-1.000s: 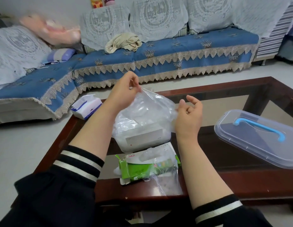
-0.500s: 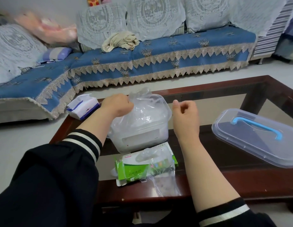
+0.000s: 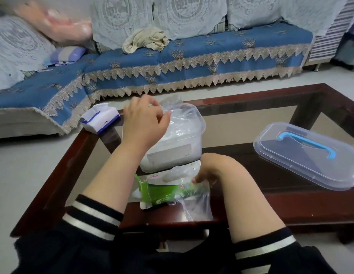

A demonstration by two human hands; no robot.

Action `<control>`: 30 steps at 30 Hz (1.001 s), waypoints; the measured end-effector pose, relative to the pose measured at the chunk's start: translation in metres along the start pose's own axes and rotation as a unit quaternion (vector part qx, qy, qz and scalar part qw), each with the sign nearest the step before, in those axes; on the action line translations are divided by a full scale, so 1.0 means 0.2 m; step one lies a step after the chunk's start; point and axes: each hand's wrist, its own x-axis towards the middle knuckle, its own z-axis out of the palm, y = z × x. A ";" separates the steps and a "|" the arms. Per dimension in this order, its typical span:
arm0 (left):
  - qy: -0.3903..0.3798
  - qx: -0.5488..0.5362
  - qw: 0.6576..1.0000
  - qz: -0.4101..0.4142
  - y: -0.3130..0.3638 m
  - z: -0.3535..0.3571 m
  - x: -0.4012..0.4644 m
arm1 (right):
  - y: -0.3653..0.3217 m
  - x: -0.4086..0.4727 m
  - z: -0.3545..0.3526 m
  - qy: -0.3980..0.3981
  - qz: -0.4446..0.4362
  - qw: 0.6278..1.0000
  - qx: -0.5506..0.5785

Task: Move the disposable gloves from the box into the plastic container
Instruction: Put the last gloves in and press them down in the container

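A: What is the left hand (image 3: pixel 144 123) doing?

B: It is hovering over the left side of the container (image 3: pixel 172 143), fingers loosely spread and slightly bent. The fingertips are touching the clear gloves (image 3: pixel 178 123) heaped inside it, but I cannot tell whether they are pinching any.

A: And the right hand (image 3: pixel 209 171)?

B: It is reaching down to the green box (image 3: pixel 164 192), just in front of the container. Its fingers are curling down onto the film sticking out of the box top, but they are mostly hidden behind the wrist, so I cannot tell whether they are gripping it.

A: Where are the gloves lying?

B: Most are piling up in the container, bulging above its rim. Another loose glove (image 3: pixel 194 206) is trailing from the box over the near edge of the table (image 3: pixel 290 204).

A: Anything else sitting there?

B: The lid (image 3: pixel 308 155), with a blue handle, is lying flat well to the right. A tissue pack (image 3: pixel 101 120) is resting at the far left corner, and the sofa (image 3: pixel 192 62) is standing behind.
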 end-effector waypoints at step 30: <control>0.079 -0.079 0.972 0.208 0.27 0.12 -0.27 | -0.01 0.01 -0.05 0.092 -0.041 0.448 0.888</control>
